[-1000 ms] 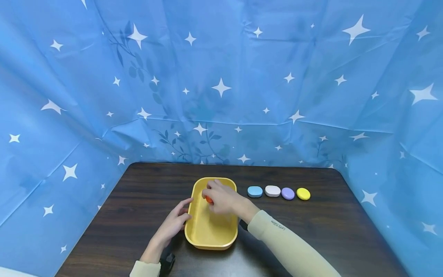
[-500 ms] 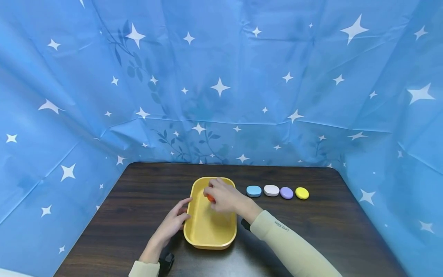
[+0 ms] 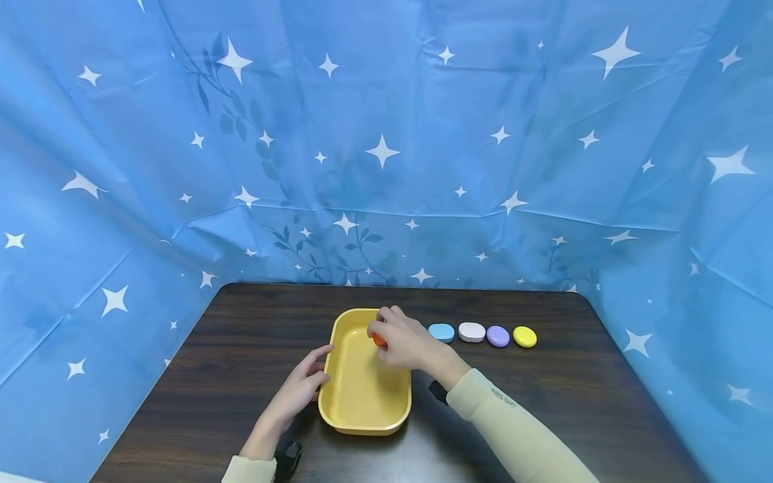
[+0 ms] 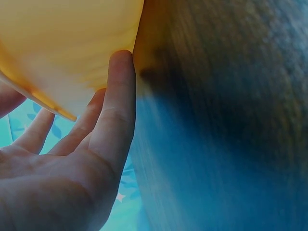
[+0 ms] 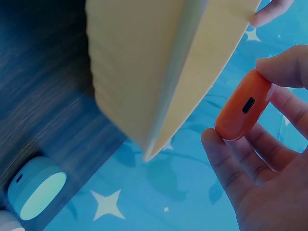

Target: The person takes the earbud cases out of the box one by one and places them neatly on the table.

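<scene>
My right hand (image 3: 404,340) holds a small orange earbud case (image 5: 245,105) above the right rim of a yellow tray (image 3: 362,402). In the right wrist view, thumb and fingers grip the case by its ends, with a dark charging-port slot on its side. Most of the case is hidden by the hand in the head view. My left hand (image 3: 298,387) rests against the tray's left side, fingers (image 4: 114,108) nearly straight along the outer wall in the left wrist view.
Right of the tray, a row holds a blue case (image 3: 441,333), a white case (image 3: 472,332), a round purple case (image 3: 498,337) and a round yellow case (image 3: 525,337). The dark wooden table (image 3: 253,349) meets a blue star-patterned curtain (image 3: 386,188) behind.
My right hand has moved right with the orange earbud case, from over the tray's inside to above its right rim. The left hand stays at the tray's left side.
</scene>
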`<action>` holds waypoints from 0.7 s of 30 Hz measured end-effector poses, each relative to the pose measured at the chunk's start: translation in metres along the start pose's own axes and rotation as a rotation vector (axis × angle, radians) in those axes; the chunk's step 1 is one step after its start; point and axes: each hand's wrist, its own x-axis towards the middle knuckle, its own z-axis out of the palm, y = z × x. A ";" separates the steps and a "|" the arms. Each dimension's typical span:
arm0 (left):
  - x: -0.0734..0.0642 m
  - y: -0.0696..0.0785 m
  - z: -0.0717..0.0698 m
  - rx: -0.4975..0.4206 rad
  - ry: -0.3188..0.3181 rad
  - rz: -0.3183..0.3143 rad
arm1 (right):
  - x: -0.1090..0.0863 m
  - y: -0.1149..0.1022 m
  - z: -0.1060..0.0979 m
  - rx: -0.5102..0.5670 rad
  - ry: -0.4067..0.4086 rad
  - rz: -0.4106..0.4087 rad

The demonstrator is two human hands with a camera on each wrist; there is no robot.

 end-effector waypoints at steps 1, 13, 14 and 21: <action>0.000 0.000 0.000 -0.001 -0.002 0.002 | -0.001 0.002 -0.001 0.003 0.005 0.003; -0.001 0.001 -0.003 -0.008 -0.021 0.007 | -0.015 0.023 -0.007 0.039 0.075 0.071; -0.001 0.001 -0.003 -0.010 -0.023 0.006 | -0.016 0.024 -0.007 0.038 0.077 0.073; -0.001 0.000 -0.002 -0.018 -0.032 0.011 | -0.022 0.034 -0.009 0.017 0.078 0.105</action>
